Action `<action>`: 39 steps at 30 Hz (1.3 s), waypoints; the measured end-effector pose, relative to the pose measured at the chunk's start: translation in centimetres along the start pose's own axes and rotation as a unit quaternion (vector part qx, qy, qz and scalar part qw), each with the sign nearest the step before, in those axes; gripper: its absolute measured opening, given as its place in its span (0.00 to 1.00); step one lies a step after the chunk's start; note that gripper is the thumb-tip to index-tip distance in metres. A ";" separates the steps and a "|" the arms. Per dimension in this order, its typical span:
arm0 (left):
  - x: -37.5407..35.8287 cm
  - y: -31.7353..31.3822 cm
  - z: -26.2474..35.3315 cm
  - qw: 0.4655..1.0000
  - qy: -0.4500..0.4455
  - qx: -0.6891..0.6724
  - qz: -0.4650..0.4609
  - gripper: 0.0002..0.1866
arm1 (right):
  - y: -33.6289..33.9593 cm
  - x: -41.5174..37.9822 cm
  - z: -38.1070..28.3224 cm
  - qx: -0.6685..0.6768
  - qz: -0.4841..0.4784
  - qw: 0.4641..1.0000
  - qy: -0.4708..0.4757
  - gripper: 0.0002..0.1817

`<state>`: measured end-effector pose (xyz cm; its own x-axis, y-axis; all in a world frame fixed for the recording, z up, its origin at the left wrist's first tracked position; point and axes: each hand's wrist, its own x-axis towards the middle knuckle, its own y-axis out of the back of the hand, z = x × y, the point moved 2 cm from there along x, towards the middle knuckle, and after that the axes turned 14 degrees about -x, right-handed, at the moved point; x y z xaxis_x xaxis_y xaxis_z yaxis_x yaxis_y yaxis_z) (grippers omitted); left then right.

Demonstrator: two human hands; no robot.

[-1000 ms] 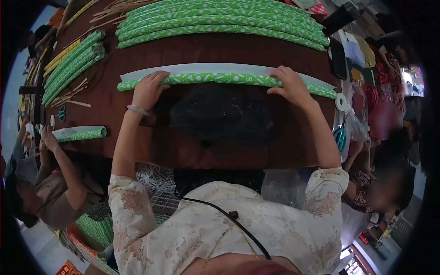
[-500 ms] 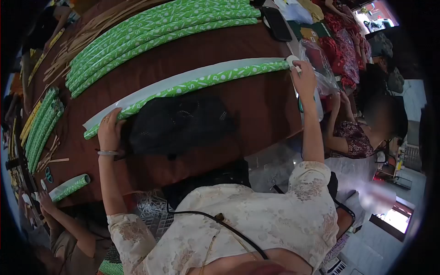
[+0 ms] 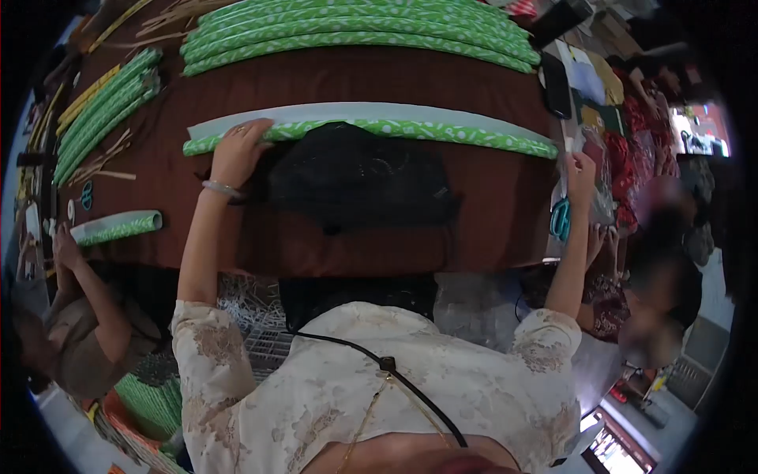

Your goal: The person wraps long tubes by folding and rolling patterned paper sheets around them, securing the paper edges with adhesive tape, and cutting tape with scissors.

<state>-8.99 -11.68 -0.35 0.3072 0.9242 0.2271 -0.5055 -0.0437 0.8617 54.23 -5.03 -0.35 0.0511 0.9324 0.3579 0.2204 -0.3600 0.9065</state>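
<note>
A long green patterned paper roll [image 3: 466,137] lies across the brown table, with a white paper edge [image 3: 355,110] along its far side. Near its left end, my left hand [image 3: 239,152] has its fingers closed over the roll. Just beyond the right end, my right hand [image 3: 581,178] is closed with curled fingers; what it holds is too small to tell. Teal scissors [image 3: 560,219] are beside that hand. A black cap-like shape [image 3: 359,178] covers part of the view below the roll.
Several finished green rolls [image 3: 355,39] lie at the back of the brown table [image 3: 505,213]. More green rolls [image 3: 106,110] are at left. A black phone [image 3: 556,85] sits at the back right. People work at both sides; one holds a short green roll [image 3: 118,227].
The view has turned, and the long roll appears more level. My right hand has come off the roll's right end to just beside it. The white disc it held no longer shows clearly.
</note>
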 end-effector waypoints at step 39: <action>1.9 2.2 6.2 0.717 0.235 -0.655 0.025 0.16 | -1.3 2.1 -39.4 0.452 -0.480 0.687 0.305 0.13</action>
<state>-4.48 -12.34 4.77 0.1127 0.9729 -0.2018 -0.9248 0.0285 -0.3793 15.72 -3.92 8.03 -0.8976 0.4397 -0.0310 0.3961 0.8355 0.3807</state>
